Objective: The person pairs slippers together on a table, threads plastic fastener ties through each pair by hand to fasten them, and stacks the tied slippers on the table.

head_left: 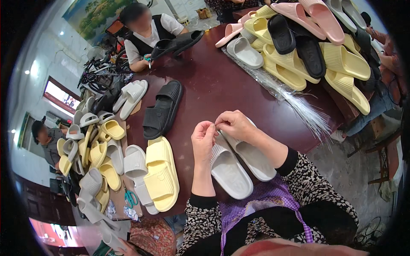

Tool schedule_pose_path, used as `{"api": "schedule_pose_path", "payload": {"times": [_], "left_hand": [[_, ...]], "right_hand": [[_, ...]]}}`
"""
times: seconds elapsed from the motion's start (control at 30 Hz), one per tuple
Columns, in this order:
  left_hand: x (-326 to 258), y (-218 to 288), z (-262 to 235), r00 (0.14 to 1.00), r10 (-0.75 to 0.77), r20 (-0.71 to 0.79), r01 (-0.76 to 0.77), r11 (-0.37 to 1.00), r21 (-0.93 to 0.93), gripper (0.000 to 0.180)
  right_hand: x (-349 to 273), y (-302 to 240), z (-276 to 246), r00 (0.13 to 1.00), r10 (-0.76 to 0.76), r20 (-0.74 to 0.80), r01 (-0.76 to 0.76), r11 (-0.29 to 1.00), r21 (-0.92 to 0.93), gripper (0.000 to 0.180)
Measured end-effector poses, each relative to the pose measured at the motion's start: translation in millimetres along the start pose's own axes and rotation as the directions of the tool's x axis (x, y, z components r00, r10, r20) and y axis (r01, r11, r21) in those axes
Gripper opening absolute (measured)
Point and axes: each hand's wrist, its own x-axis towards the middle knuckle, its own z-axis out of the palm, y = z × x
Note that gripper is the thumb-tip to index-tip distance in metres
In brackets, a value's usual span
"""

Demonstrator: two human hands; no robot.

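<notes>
Purple checks cover an apron (279,192) close to the camera, and two arms in spotted sleeves (320,187) reach out from beside it. Both arms bend inward, so the hands meet by the toe ends of the grey slippers (232,173). The left hand (203,135) stands up with its fingers curled, and the right hand (235,124) leans in from the right with its back showing. Each grip is pressed together, thumb to finger, and the tips are close to each other. I cannot tell if something thin is pinched there. The grey pair lies on the dark red worktop (205,72), by its near edge, under the arms. The toes point away from the person and a bit left, and the long sides slant that way too. Open room spreads past the hands, over the middle of the worktop. On the left lie yellow slippers (164,187) and black slippers (160,119). On the right, a bunch of thin clear strips (294,104) reaches toward the edge, beside a big heap of slippers (290,64)
</notes>
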Motion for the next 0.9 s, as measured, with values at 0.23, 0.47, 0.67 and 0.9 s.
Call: {"api": "schedule_pose_path", "payload": {"times": [0.23, 0.47, 0.67, 0.9], "left_hand": [[1, 0, 1, 0.985, 0.115, -0.129, -0.104, 0.991, 0.088, 0.003], [-1, 0, 2, 0.964, 0.198, -0.179, -0.181, 0.978, 0.103, 0.005], [-4, -2, 3, 0.938, 0.322, -0.127, -0.303, 0.941, 0.151, 0.008], [-4, -1, 3, 0.903, 0.404, -0.146, -0.377, 0.908, 0.182, 0.007]], "right_hand": [[2, 0, 0, 1.000, 0.006, -0.013, -0.007, 0.999, -0.043, 0.010], [1, 3, -1, 1.000, 0.007, -0.018, -0.008, 0.999, -0.043, 0.011], [0, 3, -2, 0.999, 0.050, -0.005, -0.050, 0.999, -0.009, 0.010], [1, 6, -1, 0.999, 0.034, -0.010, -0.034, 0.999, -0.010, 0.011]]}}
